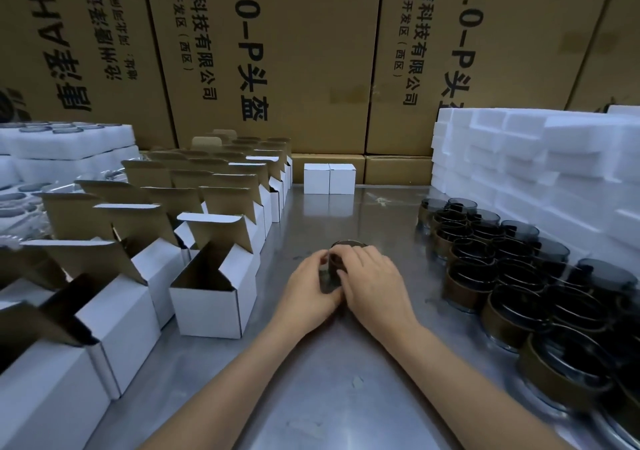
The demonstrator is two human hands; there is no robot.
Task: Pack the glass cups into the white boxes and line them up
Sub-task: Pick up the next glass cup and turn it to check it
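I see both hands closed round one dark smoked-glass cup [341, 266] upright on the grey metal surface [311, 397]: left hand [308, 292] gripping its left side, right hand [372, 281] over its right. Open white cardboard boxes [211, 297] stand left; two closed white boxes [329, 178] lie beyond.

Both hands wrap one glass cup [334, 266] so closely that only its rim and a dark strip between the fingers [349, 252] show. The open white boxes [114, 314] at lower left smear into blur and run off the edge. The dark cups [568, 377] at lower right blur and are cut off too.
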